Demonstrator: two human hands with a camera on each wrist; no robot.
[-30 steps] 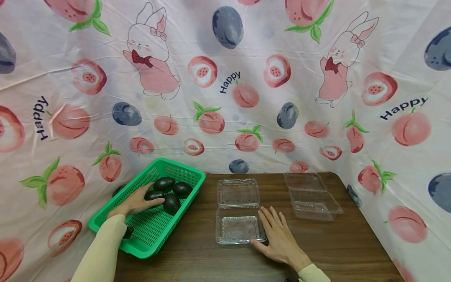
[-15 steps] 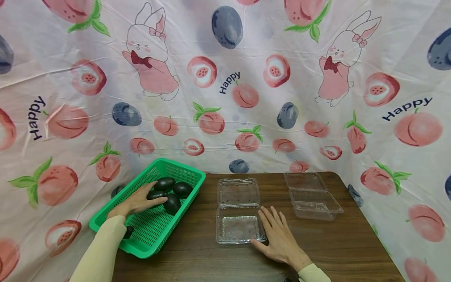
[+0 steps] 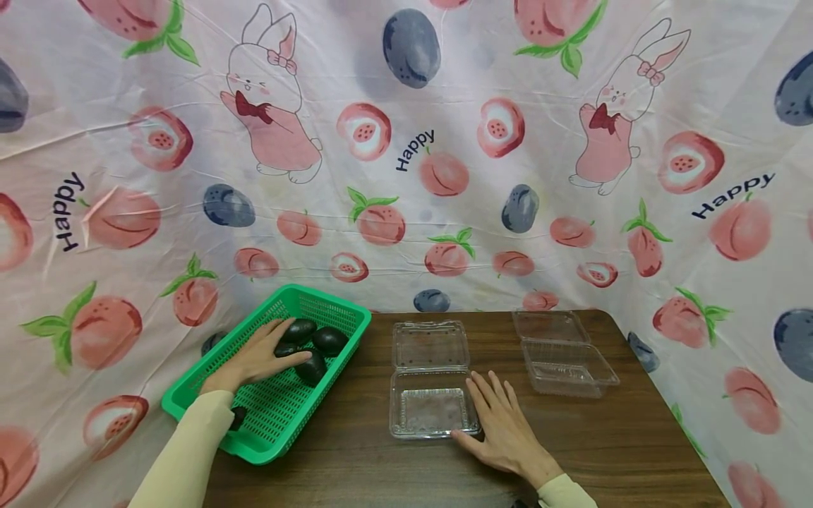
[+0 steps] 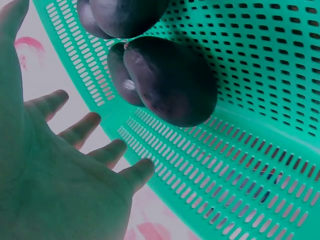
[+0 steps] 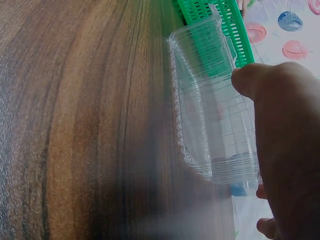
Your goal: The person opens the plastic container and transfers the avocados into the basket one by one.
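Note:
Several dark avocados (image 3: 330, 341) lie together in the far half of a green slotted plastic basket (image 3: 292, 434). My left hand (image 3: 257, 358) hovers over the basket with fingers spread, partly covering the avocados in the head view. In the left wrist view its fingers reach out loosely, gripping nothing, beside a large avocado (image 4: 172, 82). A clear plastic clamshell box (image 3: 432, 413) stands on the table with its lid folded back. Against the right side of that box rests my right hand (image 3: 504, 427), fingers extended, thumb near the front corner.
A second clear clamshell box (image 3: 562, 368), also with its lid back, stands at the far right of the brown wooden table (image 3: 356, 466). A printed cloth (image 3: 470, 85) hangs behind and along both sides. The basket sits at the table's left edge.
My left hand has shifted slightly right and away from me over the avocados, covering more of the nearest-left one. The right hand and the boxes have stayed in place.

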